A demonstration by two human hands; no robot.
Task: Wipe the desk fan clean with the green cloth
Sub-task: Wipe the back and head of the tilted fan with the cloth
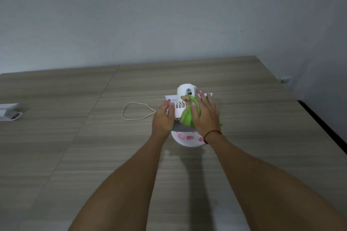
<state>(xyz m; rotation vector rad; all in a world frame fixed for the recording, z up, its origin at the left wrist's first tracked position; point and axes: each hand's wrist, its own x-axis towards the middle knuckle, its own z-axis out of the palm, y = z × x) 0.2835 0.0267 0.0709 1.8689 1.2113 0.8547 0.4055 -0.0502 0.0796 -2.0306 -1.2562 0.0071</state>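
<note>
Fan: one white plastic desk fan (pixel 185 97) stands near the middle of the wood-grain table (pixel 75 146), on a round white base with pink marks.
Cloth: one bunched green cloth (pixel 187 117) lies against the fan's slatted white frame.
Hands: two, both on the fan.
Left hand (pixel 163 118): curled against the frame's left edge, steadying it; how tightly it grips cannot be told.
Right hand (pixel 205 116): fingers spread and flat, pressing the cloth onto the frame, not closed around it.
Orientation: the frame's long axis runs left to right; the rounded motor housing points away toward the wall.
Other items: one looped white cord (pixel 135 111) left of the fan; one white box (pixel 8 111) cut off at the left edge.
Hidden: hands and cloth cover most of the grille; the blades cannot be made out.
</note>
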